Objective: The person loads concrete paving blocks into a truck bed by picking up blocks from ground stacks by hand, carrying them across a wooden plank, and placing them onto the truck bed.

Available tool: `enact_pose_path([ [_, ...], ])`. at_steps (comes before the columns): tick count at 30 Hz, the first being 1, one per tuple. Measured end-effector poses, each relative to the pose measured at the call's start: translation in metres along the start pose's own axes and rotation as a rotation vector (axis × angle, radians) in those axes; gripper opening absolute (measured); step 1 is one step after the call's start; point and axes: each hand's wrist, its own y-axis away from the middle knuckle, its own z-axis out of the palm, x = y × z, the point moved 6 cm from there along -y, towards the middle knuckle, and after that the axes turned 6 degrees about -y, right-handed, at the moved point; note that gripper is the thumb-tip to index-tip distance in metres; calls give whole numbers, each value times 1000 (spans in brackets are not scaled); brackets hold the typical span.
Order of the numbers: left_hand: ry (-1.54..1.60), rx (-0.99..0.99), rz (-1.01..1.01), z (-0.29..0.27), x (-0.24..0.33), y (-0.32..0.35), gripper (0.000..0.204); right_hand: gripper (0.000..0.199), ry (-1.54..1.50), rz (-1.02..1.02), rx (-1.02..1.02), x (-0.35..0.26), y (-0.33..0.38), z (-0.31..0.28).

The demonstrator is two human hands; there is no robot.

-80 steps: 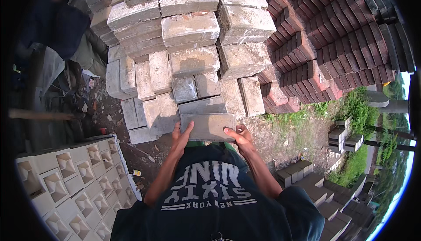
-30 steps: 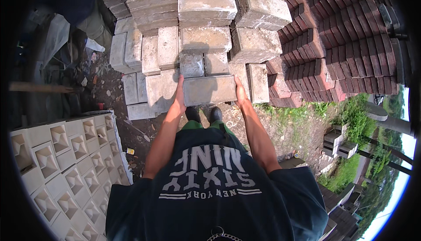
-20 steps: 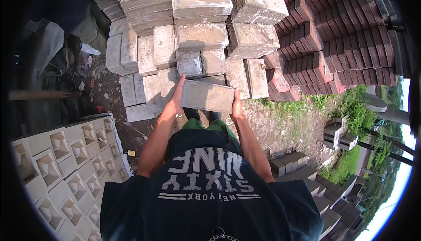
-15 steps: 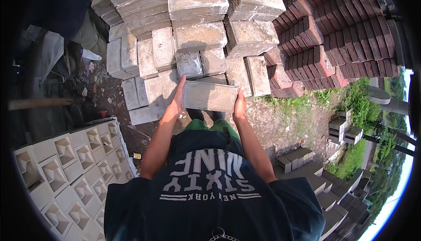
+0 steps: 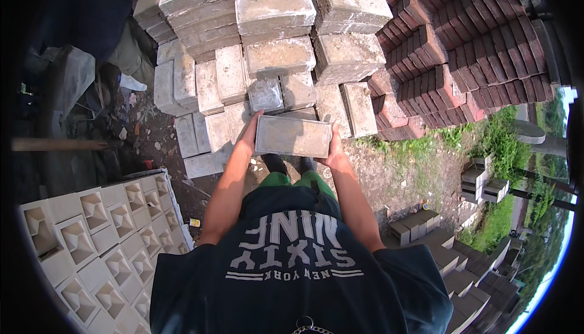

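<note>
A grey rectangular concrete paving block (image 5: 293, 136) is held level in front of my body, its broad face up. My left hand (image 5: 249, 134) is closed on its left end, and my right hand (image 5: 334, 144) grips the right end. The undersides of both hands' grip are hidden by the block. Just beyond it rises a stepped stack of similar grey blocks (image 5: 278, 56), several layers high. The lower blocks nearest me lie partly behind the one I hold.
Dark red pavers (image 5: 486, 54) are stacked at the far right. Pale moulded blocks (image 5: 97, 209) with square recesses stand at the left. Another person's trouser leg (image 5: 132, 54) shows at the far left. More grey blocks (image 5: 413, 224) sit at right, past a grassy dirt patch (image 5: 401, 164).
The block stays between both hands and has shifted very slightly down in the picture. The view has moved a little, so the stacks appear shifted slightly.
</note>
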Motion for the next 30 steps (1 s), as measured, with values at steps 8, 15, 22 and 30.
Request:
enact_pose_path([
  [8,91,86,112,-18,-17,13,59,64,-24,-52,-98,10,-11,4],
  [15,176,158,56,-13,-37,50,70,75,160,-29,-70,19,5,13],
  [22,248,134,62,-16,-55,47,67,87,116,88,-159,28,-27,-11],
  [30,204,182,12,14,-98,78,60,63,282,4,81,35,6,-84],
])
